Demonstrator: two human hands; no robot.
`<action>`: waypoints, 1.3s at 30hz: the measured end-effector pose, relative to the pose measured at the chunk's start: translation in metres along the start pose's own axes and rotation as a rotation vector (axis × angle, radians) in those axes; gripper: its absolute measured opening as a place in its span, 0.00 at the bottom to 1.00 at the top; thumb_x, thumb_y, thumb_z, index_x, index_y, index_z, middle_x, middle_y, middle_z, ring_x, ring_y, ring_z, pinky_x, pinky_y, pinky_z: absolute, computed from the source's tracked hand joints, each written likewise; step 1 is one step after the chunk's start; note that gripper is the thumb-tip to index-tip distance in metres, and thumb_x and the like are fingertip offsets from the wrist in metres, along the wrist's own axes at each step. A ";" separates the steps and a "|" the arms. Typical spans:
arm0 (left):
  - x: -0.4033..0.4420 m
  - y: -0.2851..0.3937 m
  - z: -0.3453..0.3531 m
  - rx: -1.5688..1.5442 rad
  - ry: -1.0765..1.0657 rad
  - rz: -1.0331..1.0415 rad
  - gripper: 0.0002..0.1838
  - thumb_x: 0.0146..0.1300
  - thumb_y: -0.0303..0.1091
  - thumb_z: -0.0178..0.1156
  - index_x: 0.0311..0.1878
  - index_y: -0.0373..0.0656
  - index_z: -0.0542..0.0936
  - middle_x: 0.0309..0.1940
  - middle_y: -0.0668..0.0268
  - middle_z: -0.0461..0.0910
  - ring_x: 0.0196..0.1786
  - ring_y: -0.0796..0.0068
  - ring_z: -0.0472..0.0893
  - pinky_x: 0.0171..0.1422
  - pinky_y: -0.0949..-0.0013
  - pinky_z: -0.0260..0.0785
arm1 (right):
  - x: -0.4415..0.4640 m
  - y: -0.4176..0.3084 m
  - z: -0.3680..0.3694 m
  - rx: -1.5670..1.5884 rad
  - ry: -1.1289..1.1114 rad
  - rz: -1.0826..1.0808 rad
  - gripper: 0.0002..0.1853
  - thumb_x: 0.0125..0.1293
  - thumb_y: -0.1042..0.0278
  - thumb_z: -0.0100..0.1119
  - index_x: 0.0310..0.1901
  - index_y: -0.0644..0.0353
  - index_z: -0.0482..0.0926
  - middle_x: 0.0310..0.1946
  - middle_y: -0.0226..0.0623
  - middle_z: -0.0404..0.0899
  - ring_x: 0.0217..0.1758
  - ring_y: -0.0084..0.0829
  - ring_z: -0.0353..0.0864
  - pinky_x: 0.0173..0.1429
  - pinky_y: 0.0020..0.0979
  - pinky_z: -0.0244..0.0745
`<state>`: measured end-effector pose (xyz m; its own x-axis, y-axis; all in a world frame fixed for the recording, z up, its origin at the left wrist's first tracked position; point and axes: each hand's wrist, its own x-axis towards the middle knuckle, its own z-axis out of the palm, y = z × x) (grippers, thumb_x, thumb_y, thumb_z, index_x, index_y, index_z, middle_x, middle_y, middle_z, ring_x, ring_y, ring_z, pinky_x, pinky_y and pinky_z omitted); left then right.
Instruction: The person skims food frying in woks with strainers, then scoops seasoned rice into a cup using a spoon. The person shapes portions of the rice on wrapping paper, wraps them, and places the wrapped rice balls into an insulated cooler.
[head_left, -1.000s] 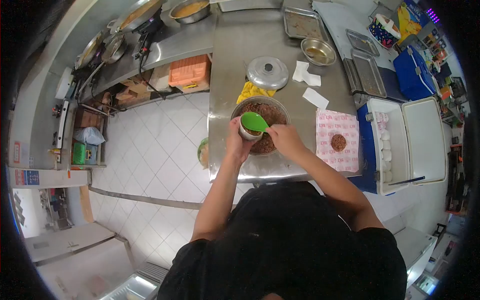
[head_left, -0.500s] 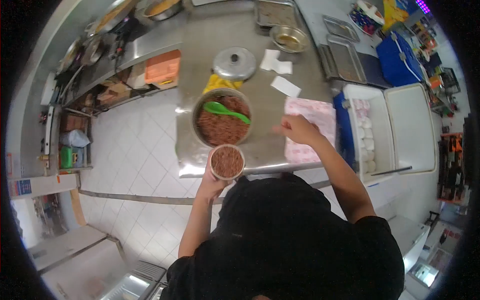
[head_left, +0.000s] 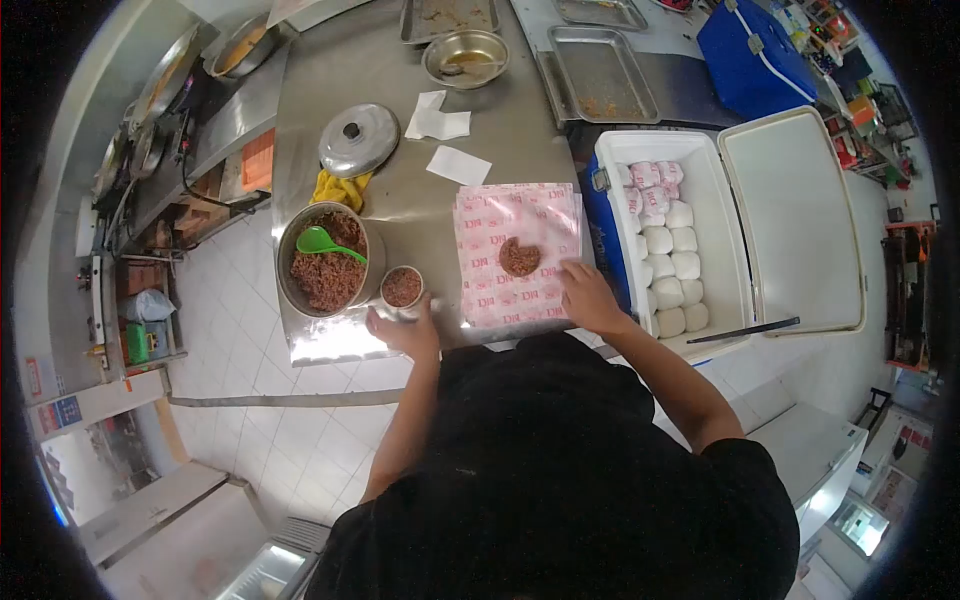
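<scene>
A small round cup [head_left: 403, 288] full of brown-red grains stands on the steel table beside a large pot. My left hand [head_left: 408, 330] is just below the cup, fingers apart, holding nothing. In the pot [head_left: 375, 262], a green spoon [head_left: 318, 241] lies on more of the same food [head_left: 325, 280]. My right hand [head_left: 590, 297] touches the right edge of a stack of pink printed paper [head_left: 500, 220]; its fingertips are partly hard to make out. A brown patty-like portion [head_left: 519, 257] lies on the top sheet.
Behind the pot are a metal lid [head_left: 358, 141] and a yellow cloth [head_left: 341, 190]. White papers [head_left: 459, 165] and a metal bowl [head_left: 465, 60] sit farther back. An open cooler [head_left: 608, 150] at right holds several white round buns [head_left: 685, 265] and wrapped ones.
The green spoon has left my right hand and lies in the pot. My left hand has set the filled cup down and released it. My right hand has moved to the pink paper, and the view has shifted right.
</scene>
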<state>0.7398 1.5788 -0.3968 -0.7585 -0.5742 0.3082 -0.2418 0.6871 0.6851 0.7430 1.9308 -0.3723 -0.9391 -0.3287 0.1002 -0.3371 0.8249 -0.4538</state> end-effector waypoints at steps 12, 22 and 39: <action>-0.028 0.028 0.017 -0.045 -0.914 1.013 0.23 0.65 0.37 0.68 0.63 0.45 0.80 0.69 0.57 0.77 0.75 0.55 0.72 0.74 0.45 0.68 | -0.016 -0.023 -0.016 0.043 -0.264 -0.014 0.30 0.59 0.62 0.71 0.61 0.67 0.75 0.70 0.63 0.69 0.72 0.59 0.70 0.76 0.51 0.66; 0.003 0.064 0.021 0.192 -1.156 0.491 0.15 0.66 0.34 0.65 0.54 0.43 0.79 0.46 0.56 0.86 0.49 0.47 0.85 0.55 0.47 0.74 | -0.008 -0.026 -0.021 0.076 -0.270 -0.097 0.19 0.64 0.61 0.70 0.52 0.62 0.82 0.56 0.45 0.82 0.59 0.51 0.80 0.62 0.50 0.73; 0.021 0.076 0.020 -0.118 -1.164 0.489 0.16 0.63 0.26 0.66 0.54 0.41 0.80 0.35 0.56 0.89 0.42 0.54 0.89 0.49 0.56 0.80 | -0.007 -0.007 -0.011 0.771 -0.097 0.413 0.19 0.60 0.74 0.74 0.53 0.61 0.82 0.29 0.36 0.84 0.32 0.24 0.79 0.42 0.31 0.76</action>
<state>0.6937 1.6277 -0.3511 -0.8490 0.4985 -0.1750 0.2229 0.6383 0.7369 0.7510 1.9323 -0.3605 -0.9545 -0.1393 -0.2636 0.1996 0.3580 -0.9121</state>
